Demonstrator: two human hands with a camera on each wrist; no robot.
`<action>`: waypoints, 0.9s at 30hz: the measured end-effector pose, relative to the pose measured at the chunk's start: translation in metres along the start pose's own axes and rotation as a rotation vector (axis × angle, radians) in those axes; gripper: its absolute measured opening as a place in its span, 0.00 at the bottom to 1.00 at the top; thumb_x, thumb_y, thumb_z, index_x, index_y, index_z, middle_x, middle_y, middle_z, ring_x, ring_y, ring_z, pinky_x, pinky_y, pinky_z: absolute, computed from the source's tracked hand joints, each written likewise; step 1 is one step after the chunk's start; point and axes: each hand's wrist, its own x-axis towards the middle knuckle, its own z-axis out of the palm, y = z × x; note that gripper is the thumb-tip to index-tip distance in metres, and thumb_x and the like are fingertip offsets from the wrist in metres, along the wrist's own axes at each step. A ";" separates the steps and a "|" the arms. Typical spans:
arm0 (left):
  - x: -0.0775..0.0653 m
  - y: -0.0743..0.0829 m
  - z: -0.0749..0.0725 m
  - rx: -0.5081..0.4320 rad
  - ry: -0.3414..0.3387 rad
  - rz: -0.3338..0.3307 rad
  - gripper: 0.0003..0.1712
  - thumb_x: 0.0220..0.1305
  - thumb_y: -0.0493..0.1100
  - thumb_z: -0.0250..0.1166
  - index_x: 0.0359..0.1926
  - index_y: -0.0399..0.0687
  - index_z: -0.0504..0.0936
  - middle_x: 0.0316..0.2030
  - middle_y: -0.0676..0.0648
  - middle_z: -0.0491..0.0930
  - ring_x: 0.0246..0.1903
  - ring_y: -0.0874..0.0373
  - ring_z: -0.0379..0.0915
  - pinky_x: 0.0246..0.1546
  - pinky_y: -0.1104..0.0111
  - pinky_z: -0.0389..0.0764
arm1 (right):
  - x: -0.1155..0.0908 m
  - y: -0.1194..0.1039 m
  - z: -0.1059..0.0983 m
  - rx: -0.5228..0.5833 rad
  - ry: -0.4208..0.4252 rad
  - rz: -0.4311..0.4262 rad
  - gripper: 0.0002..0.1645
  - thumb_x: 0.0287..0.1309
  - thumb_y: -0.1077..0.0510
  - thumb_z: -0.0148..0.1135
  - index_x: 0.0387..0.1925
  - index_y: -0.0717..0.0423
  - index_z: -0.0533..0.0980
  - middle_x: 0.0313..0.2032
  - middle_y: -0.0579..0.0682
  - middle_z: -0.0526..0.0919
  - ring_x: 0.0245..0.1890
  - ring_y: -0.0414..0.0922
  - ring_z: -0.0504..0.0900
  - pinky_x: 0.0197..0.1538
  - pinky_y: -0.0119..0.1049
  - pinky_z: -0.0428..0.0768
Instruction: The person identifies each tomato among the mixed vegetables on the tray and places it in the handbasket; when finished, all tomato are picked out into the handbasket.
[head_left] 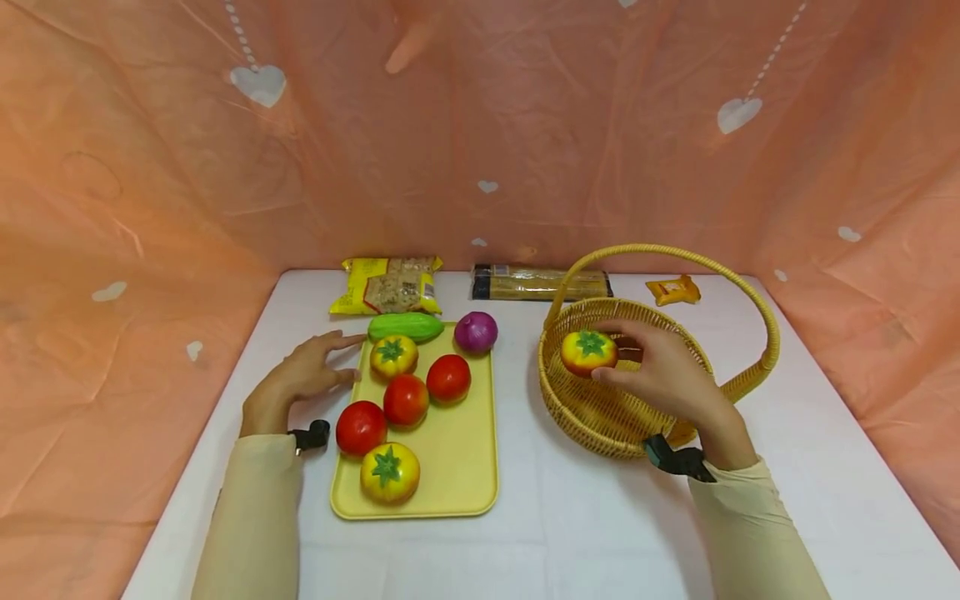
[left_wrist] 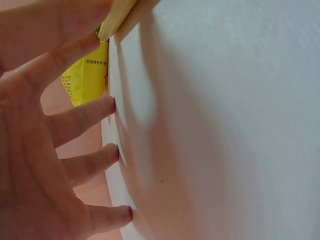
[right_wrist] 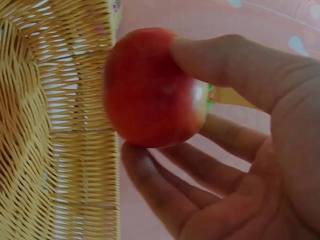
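Observation:
Over the wicker basket point(head_left: 592, 425), my right hand point(head_left: 671, 371) pinches a yellow-topped tomato point(head_left: 589, 352) between thumb and fingers. It has a green star-shaped cap, and its red underside point(right_wrist: 150, 90) faces the right wrist camera. My left hand point(head_left: 300, 375) rests with fingers spread at the left edge of the yellow tray point(head_left: 457, 467); in the left wrist view its fingertips point(left_wrist: 107, 104) reach the white tabletop. On the tray lie several red tomatoes point(head_left: 406, 400), a yellow tomato point(head_left: 393, 357) at the back and another yellow tomato point(head_left: 390, 472) at the front.
A green cucumber-like vegetable point(head_left: 405, 327) and a purple onion point(head_left: 476, 332) lie at the tray's back edge. Behind are a yellow food bag point(head_left: 393, 286), a dark-ended noodle pack point(head_left: 525, 283) and a small orange packet point(head_left: 673, 290). The basket's tall handle point(head_left: 772, 333) arches up at right.

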 end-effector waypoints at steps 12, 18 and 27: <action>0.000 0.000 0.001 -0.002 0.006 -0.001 0.41 0.73 0.48 0.70 0.83 0.52 0.69 0.84 0.27 0.55 0.82 0.22 0.46 0.77 0.22 0.49 | 0.016 0.006 0.014 -0.133 -0.292 -0.013 0.28 0.58 0.58 0.82 0.60 0.56 0.84 0.44 0.49 0.88 0.44 0.48 0.86 0.50 0.44 0.87; 0.000 -0.001 0.000 0.019 0.015 0.011 0.41 0.72 0.48 0.70 0.83 0.51 0.70 0.83 0.26 0.55 0.81 0.21 0.48 0.77 0.21 0.50 | 0.017 0.005 0.013 -0.175 -0.436 0.007 0.31 0.57 0.57 0.84 0.61 0.55 0.84 0.41 0.47 0.85 0.41 0.46 0.80 0.46 0.37 0.81; 0.001 -0.001 0.001 0.015 0.026 0.028 0.41 0.71 0.48 0.71 0.82 0.50 0.71 0.83 0.25 0.56 0.81 0.21 0.49 0.76 0.21 0.50 | 0.006 0.004 0.000 -0.133 -0.460 0.024 0.38 0.58 0.50 0.84 0.66 0.58 0.82 0.59 0.52 0.89 0.55 0.53 0.89 0.61 0.56 0.88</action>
